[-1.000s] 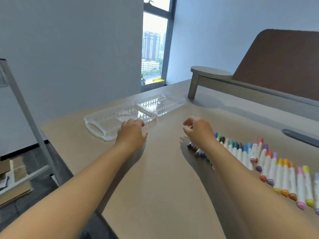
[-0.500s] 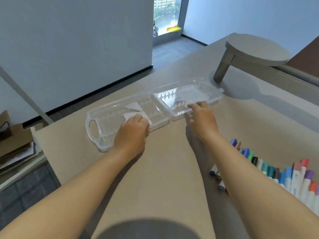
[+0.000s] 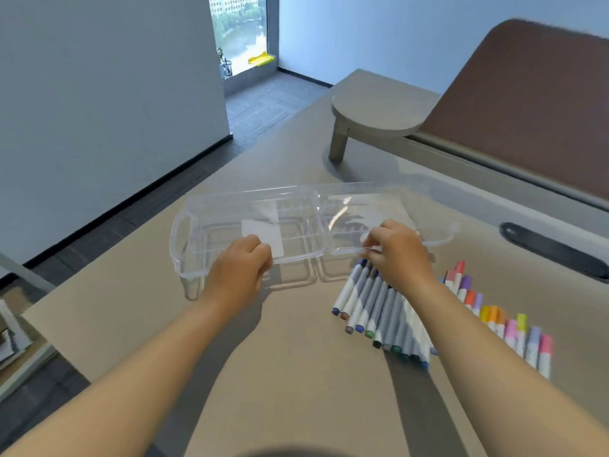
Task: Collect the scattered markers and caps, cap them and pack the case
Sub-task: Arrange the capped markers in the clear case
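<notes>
left hand (image 3: 238,271) grips open clear case (image 3: 263,219) | right hand (image 3: 400,255) pinches lid edge | markers (image 3: 379,308) on table (image 3: 296,374)

Single head-worn view, wide-angle, facing forward and down, close above both hands, table (image 3: 296,374) beyond fingertips

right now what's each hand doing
Left hand: grips the near edge of the clear plastic marker case.
Right hand: pinches the near edge of the case's open lid half.
</notes>
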`<control>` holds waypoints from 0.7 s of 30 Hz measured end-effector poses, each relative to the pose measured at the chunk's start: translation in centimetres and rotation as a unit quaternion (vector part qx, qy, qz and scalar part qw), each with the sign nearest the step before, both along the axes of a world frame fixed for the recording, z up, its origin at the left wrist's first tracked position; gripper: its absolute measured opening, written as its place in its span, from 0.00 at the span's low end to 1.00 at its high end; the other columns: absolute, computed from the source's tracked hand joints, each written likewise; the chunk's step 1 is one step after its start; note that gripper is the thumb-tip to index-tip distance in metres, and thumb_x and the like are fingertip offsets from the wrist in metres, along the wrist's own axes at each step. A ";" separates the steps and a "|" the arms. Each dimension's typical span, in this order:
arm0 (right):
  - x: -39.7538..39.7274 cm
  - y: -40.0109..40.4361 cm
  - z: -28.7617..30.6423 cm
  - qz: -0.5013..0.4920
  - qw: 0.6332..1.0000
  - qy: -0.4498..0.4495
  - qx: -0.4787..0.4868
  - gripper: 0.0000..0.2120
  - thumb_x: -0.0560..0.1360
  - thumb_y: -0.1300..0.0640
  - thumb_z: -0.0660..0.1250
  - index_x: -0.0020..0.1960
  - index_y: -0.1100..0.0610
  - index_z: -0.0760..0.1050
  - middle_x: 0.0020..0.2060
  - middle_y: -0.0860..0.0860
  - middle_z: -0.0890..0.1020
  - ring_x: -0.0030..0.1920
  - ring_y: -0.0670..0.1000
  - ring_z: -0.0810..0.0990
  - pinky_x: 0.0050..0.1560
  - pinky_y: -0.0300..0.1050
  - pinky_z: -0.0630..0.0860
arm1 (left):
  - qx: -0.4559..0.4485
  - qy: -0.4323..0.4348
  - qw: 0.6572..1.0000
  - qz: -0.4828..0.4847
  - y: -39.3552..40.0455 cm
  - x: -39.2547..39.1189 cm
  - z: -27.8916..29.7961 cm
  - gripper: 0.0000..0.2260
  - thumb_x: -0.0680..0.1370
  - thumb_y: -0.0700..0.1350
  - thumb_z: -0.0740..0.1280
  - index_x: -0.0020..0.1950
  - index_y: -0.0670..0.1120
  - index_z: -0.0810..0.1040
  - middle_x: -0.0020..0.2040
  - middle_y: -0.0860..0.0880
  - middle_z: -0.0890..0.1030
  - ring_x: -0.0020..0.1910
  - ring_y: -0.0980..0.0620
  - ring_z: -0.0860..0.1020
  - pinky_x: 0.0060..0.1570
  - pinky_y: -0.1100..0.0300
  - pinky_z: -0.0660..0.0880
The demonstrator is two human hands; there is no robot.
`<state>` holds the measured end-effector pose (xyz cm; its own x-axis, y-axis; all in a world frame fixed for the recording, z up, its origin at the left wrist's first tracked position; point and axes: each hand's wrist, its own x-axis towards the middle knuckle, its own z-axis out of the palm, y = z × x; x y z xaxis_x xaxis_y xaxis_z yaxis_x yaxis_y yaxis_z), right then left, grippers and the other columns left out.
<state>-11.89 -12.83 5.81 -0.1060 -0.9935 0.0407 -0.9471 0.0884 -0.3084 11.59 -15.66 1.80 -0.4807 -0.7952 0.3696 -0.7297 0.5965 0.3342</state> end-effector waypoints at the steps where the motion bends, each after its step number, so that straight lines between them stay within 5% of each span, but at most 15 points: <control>1: -0.7 1.2 0.3 -0.009 1.000 -0.002 0.004 0.08 0.75 0.59 0.65 0.51 0.61 0.78 0.51 0.56 0.77 0.53 0.55 0.73 0.51 0.41 0.65 | 0.001 0.001 1.000 -0.014 0.5 -0.7 0.1 0.03 0.63 0.31 0.64 0.32 0.38 0.72 0.29 0.42 0.73 0.27 0.44 0.73 0.21 0.63 0.62; 6: -3.7 6.8 1.2 -0.056 0.998 -0.004 0.002 0.06 0.74 0.59 0.67 0.47 0.62 0.76 0.44 0.54 0.75 0.48 0.53 0.72 0.47 0.40 0.64 | -0.009 0.013 0.996 -0.085 2.4 -4.1 0.2 0.06 0.63 0.28 0.66 0.32 0.37 0.72 0.30 0.41 0.74 0.27 0.45 0.73 0.21 0.58 0.68; 10: -3.8 12.4 1.1 -0.113 0.994 -0.010 0.005 0.07 0.73 0.59 0.68 0.45 0.63 0.76 0.41 0.51 0.71 0.46 0.52 0.69 0.45 0.38 0.58 | -0.006 0.023 0.988 -0.151 5.0 -5.1 -0.3 0.03 0.63 0.31 0.64 0.32 0.37 0.73 0.31 0.42 0.74 0.29 0.45 0.73 0.26 0.69 0.59; 14: -1.9 19.0 -0.1 -0.174 0.984 -0.027 0.014 0.04 0.72 0.61 0.68 0.41 0.60 0.74 0.36 0.48 0.69 0.46 0.53 0.70 0.45 0.40 0.59 | -0.007 0.016 0.975 -0.220 9.0 -4.4 -1.0 0.02 0.64 0.32 0.64 0.33 0.38 0.73 0.32 0.42 0.75 0.29 0.44 0.74 0.26 0.61 0.65; 19: 1.3 25.6 -1.7 -0.224 0.974 -0.035 0.029 0.20 0.72 0.61 0.69 0.30 0.50 0.61 0.32 0.43 0.64 0.43 0.49 0.66 0.43 0.39 0.58 | 0.014 0.003 0.960 -0.280 13.9 -2.5 -2.5 0.11 0.62 0.27 0.72 0.33 0.39 0.73 0.32 0.43 0.75 0.28 0.47 0.73 0.25 0.61 0.68; 21: 2.1 27.4 -2.3 -0.237 0.969 -0.043 0.044 0.18 0.72 0.60 0.68 0.31 0.51 0.62 0.32 0.40 0.62 0.44 0.48 0.65 0.43 0.39 0.57 | 0.021 0.001 0.956 -0.293 15.2 -1.8 -3.4 0.14 0.60 0.28 0.74 0.34 0.40 0.72 0.32 0.44 0.75 0.28 0.48 0.72 0.23 0.59 0.70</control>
<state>-9.75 14.55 3.52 -0.5514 -0.8312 -0.0716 -0.7640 0.5376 -0.3568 9.82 -0.43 -1.57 -0.8470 -0.4040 0.3454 -0.2738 0.8886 0.3680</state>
